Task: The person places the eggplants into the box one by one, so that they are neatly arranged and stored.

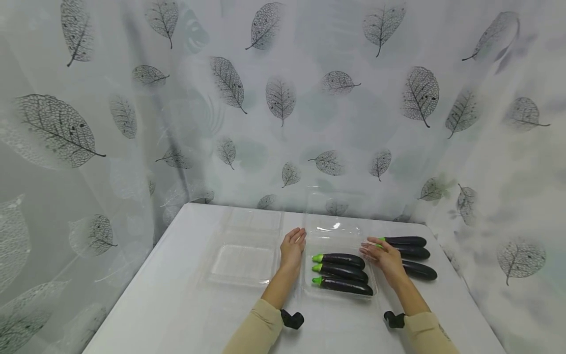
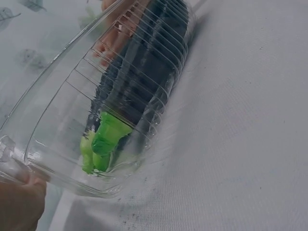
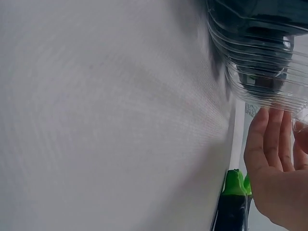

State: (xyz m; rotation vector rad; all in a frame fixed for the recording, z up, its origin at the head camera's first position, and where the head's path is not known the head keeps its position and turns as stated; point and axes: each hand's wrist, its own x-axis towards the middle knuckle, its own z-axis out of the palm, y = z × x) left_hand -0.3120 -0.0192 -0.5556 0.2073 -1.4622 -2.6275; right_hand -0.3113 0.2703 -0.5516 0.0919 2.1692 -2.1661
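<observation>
Clear plastic box (image 1: 325,294) sits on the white worktop (image 1: 150,314), its lid (image 1: 333,230) folded back behind; three eggplants (image 1: 342,271) lie inside, stems left. Left hand (image 1: 292,250): at box's left edge, fingers extended. Right hand (image 1: 383,256): fingers straight, fingertips touching the right wall. Loose eggplants (image 1: 420,270) right; second open box (image 1: 243,260) left; leaf-print curtain (image 1: 309,137) behind.

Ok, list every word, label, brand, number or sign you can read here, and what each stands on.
None: no readable text shows in any view.
The eggplants and the clear container show no label.
The curtain shows leaf prints, no lettering.
A small dark mark on the right sleeve is too small to make out.
</observation>
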